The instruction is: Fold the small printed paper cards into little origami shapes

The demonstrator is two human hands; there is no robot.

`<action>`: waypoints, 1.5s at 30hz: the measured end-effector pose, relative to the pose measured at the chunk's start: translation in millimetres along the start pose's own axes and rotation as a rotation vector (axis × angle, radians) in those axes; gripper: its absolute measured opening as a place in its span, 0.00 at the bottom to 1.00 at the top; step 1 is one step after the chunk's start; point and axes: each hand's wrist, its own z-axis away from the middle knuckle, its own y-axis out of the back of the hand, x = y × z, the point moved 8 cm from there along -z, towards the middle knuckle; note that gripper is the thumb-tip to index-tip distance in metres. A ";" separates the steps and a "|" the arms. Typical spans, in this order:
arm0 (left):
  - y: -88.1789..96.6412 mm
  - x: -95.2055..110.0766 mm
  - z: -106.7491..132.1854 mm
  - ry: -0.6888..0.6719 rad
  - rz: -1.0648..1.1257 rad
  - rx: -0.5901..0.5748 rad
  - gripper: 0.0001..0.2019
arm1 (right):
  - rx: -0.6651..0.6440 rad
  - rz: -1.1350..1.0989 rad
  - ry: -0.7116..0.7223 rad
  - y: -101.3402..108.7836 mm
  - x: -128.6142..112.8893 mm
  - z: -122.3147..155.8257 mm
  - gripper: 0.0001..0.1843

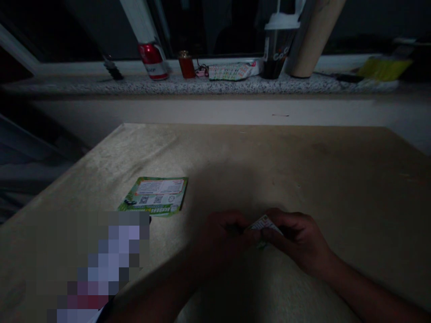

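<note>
Both my hands meet near the front middle of a beige table (303, 161). My left hand (222, 237) and my right hand (296, 237) are closed round a small printed paper packet (264, 223), pinching it from either side. Only its pale top edge shows between the fingers. A green and white printed packet (155, 196) lies flat on the table to the left, apart from both hands.
A blurred-out patch (101, 264) covers the front left of the table. On the stone sill behind stand a red can (154, 61), a small red bottle (186, 64), a printed wrapper (232, 71), a dark lidded cup (278, 45) and a cardboard roll (314, 36). The light is dim.
</note>
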 end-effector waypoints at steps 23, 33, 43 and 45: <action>0.6 7.4 -1.4 -0.030 0.248 -0.110 0.07 | 0.024 -0.111 -0.044 1.9 3.6 4.0 0.06; -0.6 12.2 1.2 -0.099 -0.001 -0.072 0.10 | 0.028 -0.073 -0.033 1.7 2.7 2.8 0.07; -3.7 8.5 0.6 -0.045 0.000 -0.069 0.11 | 0.045 -0.043 -0.052 3.6 5.3 2.6 0.07; -6.3 9.5 -0.1 -0.056 0.058 -0.098 0.10 | 0.037 -0.031 -0.031 2.6 2.2 2.7 0.06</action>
